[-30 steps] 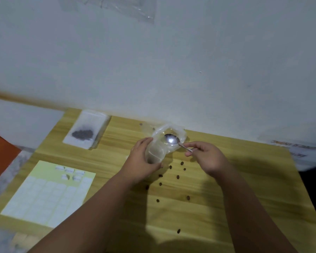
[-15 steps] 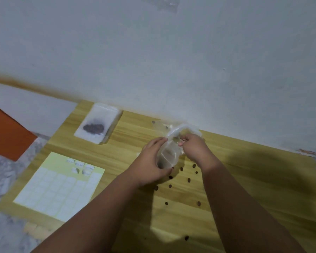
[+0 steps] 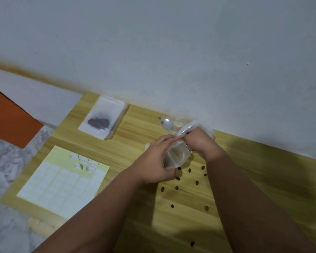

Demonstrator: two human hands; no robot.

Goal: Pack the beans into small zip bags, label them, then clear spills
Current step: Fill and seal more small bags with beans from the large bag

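Gripping: my left hand is curled round the lower body of a small clear bag, over the table. My right hand is closed on the bag's upper edge, pinching the plastic just beyond my left fingertips, the two hands close together there. Bag contents: cannot tell through the plastic. Loose beans lie scattered on the wood just on the near side of both hands, between my forearms, with a few closer to me. Well to the left of my left hand, toward the wall: a filled bag of dark beans lying on a pale stack of flat bags. Left of my left forearm: a label sheet, with a few marked labels at its far edge, too blurred to read.
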